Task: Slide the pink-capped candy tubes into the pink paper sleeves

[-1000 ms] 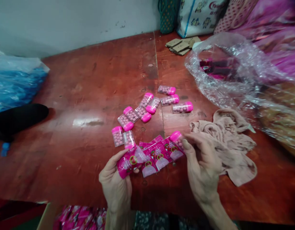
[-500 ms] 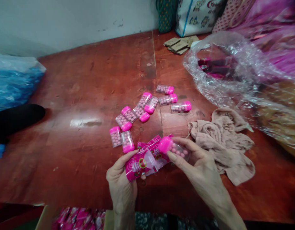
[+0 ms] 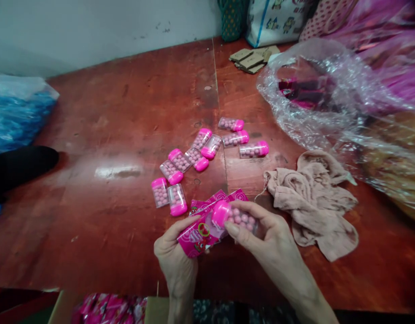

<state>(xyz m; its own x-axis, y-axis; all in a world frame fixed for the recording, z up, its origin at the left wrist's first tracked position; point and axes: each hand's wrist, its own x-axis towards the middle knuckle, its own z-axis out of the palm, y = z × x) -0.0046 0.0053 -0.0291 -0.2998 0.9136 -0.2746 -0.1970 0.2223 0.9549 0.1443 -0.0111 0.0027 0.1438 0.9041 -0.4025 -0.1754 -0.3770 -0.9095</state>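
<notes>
Printed pink sachets (image 3: 196, 235), several overlapping, are gripped by my left hand (image 3: 176, 249), thumb on top and the other fingers hidden below. My right hand (image 3: 261, 234) pinches a clear candy container (image 3: 243, 219) full of pink balls. Its pink cap points left and lies at the open edge of the front sachet; whether it has entered cannot be made out. Beyond my hands, several like containers lie on the red-brown table, among them one with its cap toward me (image 3: 177, 200) and one farther right (image 3: 254, 149).
A crumpled beige cloth (image 3: 315, 202) lies right of my hands. Behind it spreads a clear plastic bag (image 3: 271, 90) with dark pink items. Cardboard pieces (image 3: 251, 59) sit at the back, a blue-filled bag (image 3: 18, 112) at left. Below the table edge is a box of pink packets (image 3: 109, 309).
My right hand has brought the container left and slightly down, so its cap now overlaps the front sachet. My left hand has shifted slightly right, still holding the sachets.
</notes>
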